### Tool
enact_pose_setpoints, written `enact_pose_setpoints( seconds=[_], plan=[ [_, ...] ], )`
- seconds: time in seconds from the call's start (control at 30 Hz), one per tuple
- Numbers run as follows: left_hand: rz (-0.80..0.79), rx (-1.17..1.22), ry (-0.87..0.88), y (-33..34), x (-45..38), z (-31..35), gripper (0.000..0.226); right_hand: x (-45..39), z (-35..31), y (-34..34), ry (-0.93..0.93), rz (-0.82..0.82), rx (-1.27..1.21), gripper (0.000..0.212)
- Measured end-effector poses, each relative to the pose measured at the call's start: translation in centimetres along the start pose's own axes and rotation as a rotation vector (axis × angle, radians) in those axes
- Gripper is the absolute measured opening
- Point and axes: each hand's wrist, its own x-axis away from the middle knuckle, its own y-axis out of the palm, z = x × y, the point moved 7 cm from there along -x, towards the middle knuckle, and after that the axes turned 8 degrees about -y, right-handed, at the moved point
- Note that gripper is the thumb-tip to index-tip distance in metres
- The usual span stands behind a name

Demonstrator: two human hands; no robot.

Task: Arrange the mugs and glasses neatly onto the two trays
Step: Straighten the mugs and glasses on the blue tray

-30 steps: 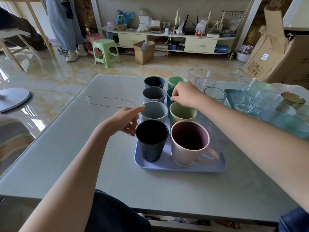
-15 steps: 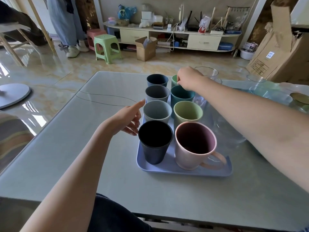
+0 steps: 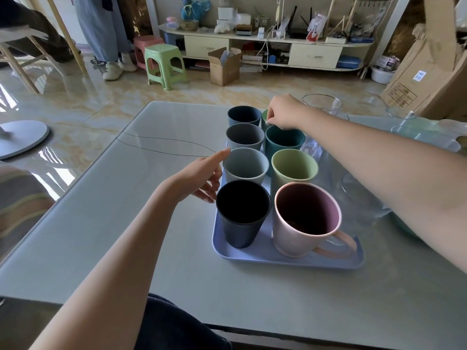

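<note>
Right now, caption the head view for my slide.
Right hand pinches the far green cup's rim on the blue tray of cups; open left hand beside the grey cup.

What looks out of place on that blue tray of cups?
Only the pink mug: it is the one cup with a handle, wider than the ribbed tumblers in its two rows on the blue tray. Nothing looks spilled or tipped.

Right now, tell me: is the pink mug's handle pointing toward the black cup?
No, the pink mug has its handle on the side away from the black cup.
</note>
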Motion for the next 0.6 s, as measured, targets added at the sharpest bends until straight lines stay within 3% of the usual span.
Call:
enact_pose_setpoints(
  seconds=[0.27,0.43,0.6],
  plan=[
    [-0.016,0.003,-0.009,0.1,-0.2,-0.3,0.063,0.5,-0.2,-0.9,-0.003,0.021,-0.074,0.024],
    [-0.043,0.060,-0.046,-0.3,-0.4,-1.2,0.068,2.7,0.5,-4.8,0.001,0.246,-0.181,0.020],
    [0.012,0.047,-0.094,-0.5,-0.2,-2.1,0.063,9.4,1.6,-7.2,-0.029,0.294,-0.180,0.021]
  ],
)
